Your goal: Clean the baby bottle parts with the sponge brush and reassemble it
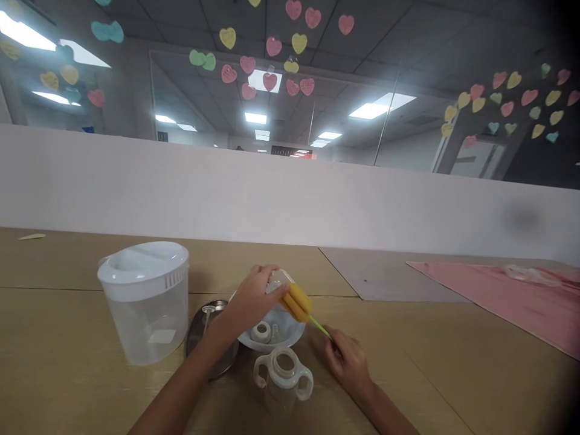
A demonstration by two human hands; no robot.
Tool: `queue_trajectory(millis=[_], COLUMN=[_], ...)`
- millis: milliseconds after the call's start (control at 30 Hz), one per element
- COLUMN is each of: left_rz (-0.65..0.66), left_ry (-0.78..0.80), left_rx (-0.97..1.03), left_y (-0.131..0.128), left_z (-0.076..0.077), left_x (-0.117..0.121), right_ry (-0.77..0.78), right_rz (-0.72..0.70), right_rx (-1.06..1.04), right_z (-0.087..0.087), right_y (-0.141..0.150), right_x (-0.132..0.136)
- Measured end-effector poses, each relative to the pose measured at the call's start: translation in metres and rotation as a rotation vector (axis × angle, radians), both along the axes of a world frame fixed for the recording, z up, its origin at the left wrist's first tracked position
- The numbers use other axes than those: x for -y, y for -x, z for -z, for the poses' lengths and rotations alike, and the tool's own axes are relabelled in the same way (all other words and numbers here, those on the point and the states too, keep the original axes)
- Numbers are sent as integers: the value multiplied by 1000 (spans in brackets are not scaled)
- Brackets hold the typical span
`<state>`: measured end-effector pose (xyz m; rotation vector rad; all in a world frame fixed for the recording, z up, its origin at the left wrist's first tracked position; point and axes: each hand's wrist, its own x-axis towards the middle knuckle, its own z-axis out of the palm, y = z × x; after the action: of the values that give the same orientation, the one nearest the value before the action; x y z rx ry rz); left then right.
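Note:
My left hand (257, 291) is wrapped round a clear plastic cap or cup (281, 278), which it partly hides. The yellow sponge head of a bottle brush (298, 302) sits at the mouth of that clear piece; whether its tip is inside I cannot tell. My right hand (348, 360) grips the brush by its thin green handle. Both hands are above or beside a pale bowl (294, 338), in which lie a white ring-like collar (261, 332) and a small clear part (275, 333). In front of the bowl stands a clear bottle with two white handles (285, 380), its top open.
Left of the bowl is an oval metal tray (196, 338) with a thin whitish piece (208, 310) on it. Farther left stands a lidded translucent bucket (145, 302). A pink cloth (507, 302) covers the table's right side, with clear plastic wrapping (532, 275) on it.

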<state>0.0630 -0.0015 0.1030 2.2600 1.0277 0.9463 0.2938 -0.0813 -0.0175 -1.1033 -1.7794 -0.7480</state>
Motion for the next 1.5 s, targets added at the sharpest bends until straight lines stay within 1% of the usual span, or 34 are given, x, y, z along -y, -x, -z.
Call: queue_trajectory(millis=[67,133,233,333,400,500,567,633,733,800,867,967,1033,1133,1233,1300,1367,1433,1500], left_rz=[32,65,124,149,157,209,191,116,2,-25,15,153,185,112,-28,-159,-272,-341,-382], left_ry=[14,27,31,5,-13,-66,-109,-126,-76,-44,-35,-9,-6,-29,-15,25,62,62,50], left_rx=[44,66,55,48,52,-1,-77,-172,-308,-356,-362,-326,-303,-318,-426,-553,-676,-767,-836], left_y=[-5,-6,-2,4,6,4,-1,-5,-6,-2,5,18,31,54,75,83,84,79,71], left_z=[-2,-7,-18,-25,-25,-19,-14,-12,-17,-22,-27,-33,-38,-42,-40,-34,-25,-13,-2], left_x=[10,20,31,37,38,37,37,38,43,47,49,45,40,30,18,9,-1,-12,-24], right_ry=[-26,-38,-32,-24,-16,-2,3,4,-5,-5,-9,-32,-29,-27,-32,-12,13,34,46], right_rz=[2,7,3,12,26,46,47,41,48,55,54,42,39,45,102,132,124,104,88], right_rx=[11,40,99,101,91,69,66,85,126,147,163,179,173,131,37,-12,-22,-12,11], right_z=[1,3,5,7,9,10,10,11,12,12,12,11,10,9,9,9,10,10,9], right_y=[-3,-5,-5,-5,-4,-6,-9,-12,-14,-13,-12,-12,-12,-13,-15,-15,-16,-16,-16], right_x=[0,0,1,1,0,-1,-2,-2,1,3,5,5,3,-1,-4,-6,-7,-8,-8])
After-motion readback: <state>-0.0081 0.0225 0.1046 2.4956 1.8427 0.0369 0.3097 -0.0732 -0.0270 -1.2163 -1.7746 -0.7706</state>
